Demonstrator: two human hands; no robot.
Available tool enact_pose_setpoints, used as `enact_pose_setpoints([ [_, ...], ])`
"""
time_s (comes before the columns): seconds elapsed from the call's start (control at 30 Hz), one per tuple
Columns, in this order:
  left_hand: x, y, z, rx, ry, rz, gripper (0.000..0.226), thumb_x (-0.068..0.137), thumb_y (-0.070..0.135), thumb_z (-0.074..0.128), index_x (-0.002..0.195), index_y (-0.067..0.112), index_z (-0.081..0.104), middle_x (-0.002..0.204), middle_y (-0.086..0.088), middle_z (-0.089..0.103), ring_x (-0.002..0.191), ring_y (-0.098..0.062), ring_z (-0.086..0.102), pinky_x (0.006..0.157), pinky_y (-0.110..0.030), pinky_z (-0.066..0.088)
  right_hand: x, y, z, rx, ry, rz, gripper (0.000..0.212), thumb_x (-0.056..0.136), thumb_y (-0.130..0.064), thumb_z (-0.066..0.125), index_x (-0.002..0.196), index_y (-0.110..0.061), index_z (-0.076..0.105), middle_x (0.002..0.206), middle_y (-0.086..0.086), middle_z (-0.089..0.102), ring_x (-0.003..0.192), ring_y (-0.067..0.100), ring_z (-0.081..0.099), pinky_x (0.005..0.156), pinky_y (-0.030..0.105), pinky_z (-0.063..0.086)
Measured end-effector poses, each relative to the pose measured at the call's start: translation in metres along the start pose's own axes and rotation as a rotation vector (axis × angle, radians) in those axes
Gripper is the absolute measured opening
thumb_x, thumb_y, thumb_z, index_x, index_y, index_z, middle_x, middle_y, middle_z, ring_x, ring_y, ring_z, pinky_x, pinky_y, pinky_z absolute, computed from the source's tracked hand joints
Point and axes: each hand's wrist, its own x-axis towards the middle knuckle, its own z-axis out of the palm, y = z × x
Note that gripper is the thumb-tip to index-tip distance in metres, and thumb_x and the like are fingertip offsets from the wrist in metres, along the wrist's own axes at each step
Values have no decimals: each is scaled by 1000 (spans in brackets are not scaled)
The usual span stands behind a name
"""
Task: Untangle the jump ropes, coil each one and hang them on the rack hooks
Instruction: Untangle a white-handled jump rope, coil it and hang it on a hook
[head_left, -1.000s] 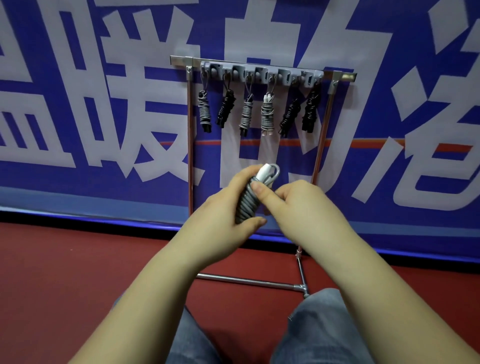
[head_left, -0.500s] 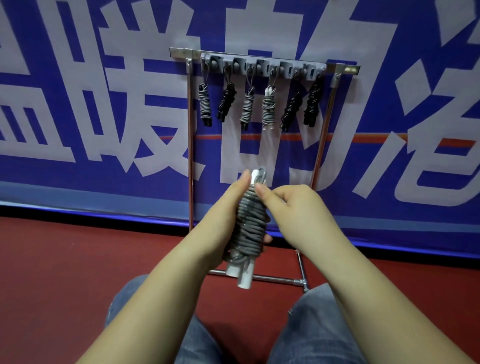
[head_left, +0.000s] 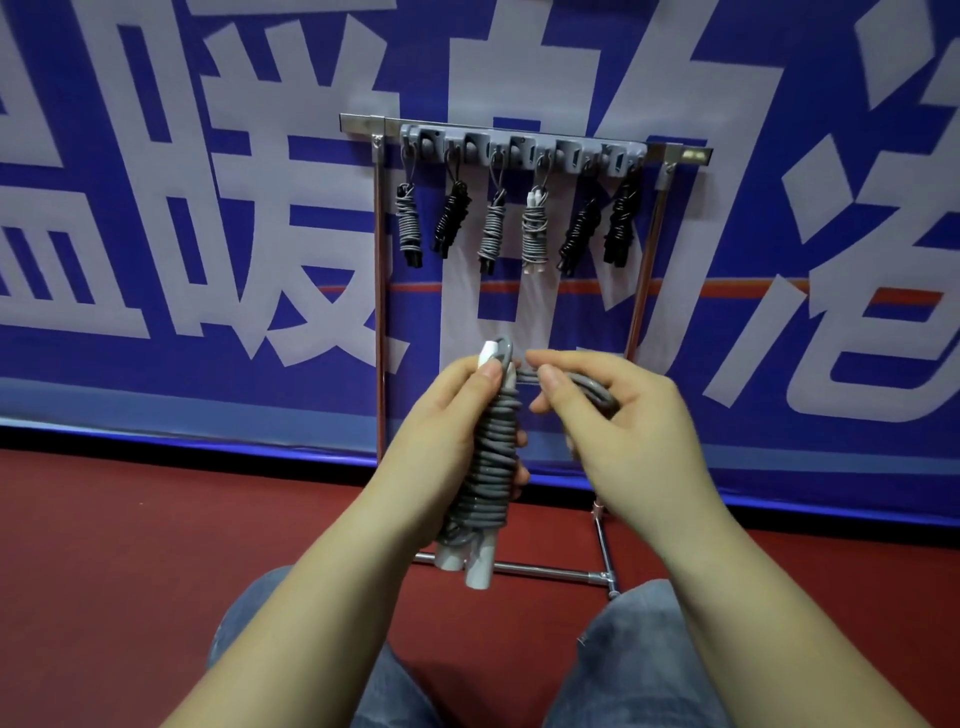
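Note:
A grey jump rope (head_left: 491, 462) with white handles is wound into an upright coil in front of me. My left hand (head_left: 441, 441) grips the coil, thumb near its top. My right hand (head_left: 618, 431) pinches a loose loop of the same rope (head_left: 597, 392) pulled out to the right of the coil's top. Behind stands the metal rack (head_left: 524, 148) with a grey hook strip. Several coiled ropes hang there: a grey one (head_left: 408, 223), a black one (head_left: 452, 218), a grey one (head_left: 492, 231), a grey one with white handles (head_left: 535, 228) and two black ones (head_left: 597, 228).
A blue banner (head_left: 156, 208) with large pale characters covers the wall behind the rack. The floor (head_left: 130, 545) is dark red. The rack's base bar (head_left: 545, 571) lies on the floor just past my knees (head_left: 639, 649).
The coil has turned upright and dropped lower in my left hand. My right hand has drawn a loop of rope out to the right from the coil's top.

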Motion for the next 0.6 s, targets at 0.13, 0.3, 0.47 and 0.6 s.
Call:
enact_pose_setpoints([
  [0.13, 1, 2, -2, -40, -26, -8, 26, 96, 37, 43, 102, 18, 59, 73, -15, 60, 50, -28, 56, 51, -31, 50, 1, -11, -7, 144, -219, -37, 26, 81, -35, 59, 105, -27, 66, 80, -13, 70, 72, 2, 64, 66, 11, 47],
  [0.3, 0, 1, -5, -40, -1, -34, 24, 97, 31, 42, 91, 14, 57, 65, -12, 57, 47, -27, 54, 48, -28, 47, 11, -13, -16, 26, -419, -64, 30, 84, -41, 55, 112, -36, 62, 82, -15, 69, 72, -2, 59, 69, 14, 47],
  [0.47, -1, 3, -2, -31, -22, -22, 22, 97, 26, 41, 95, 11, 58, 61, -12, 57, 43, -26, 53, 48, -28, 46, 14, -17, -14, -56, -344, -128, 31, 62, -44, 68, 93, -36, 70, 83, -9, 58, 70, 4, 52, 67, 19, 45],
  [0.6, -2, 3, -1, -40, -19, -32, 27, 98, 30, 40, 95, 8, 55, 61, -13, 56, 43, -26, 53, 47, -29, 44, 11, -12, -7, 73, -212, -127, 25, 63, -39, 69, 86, -29, 67, 91, -7, 68, 86, 6, 63, 80, 32, 52],
])
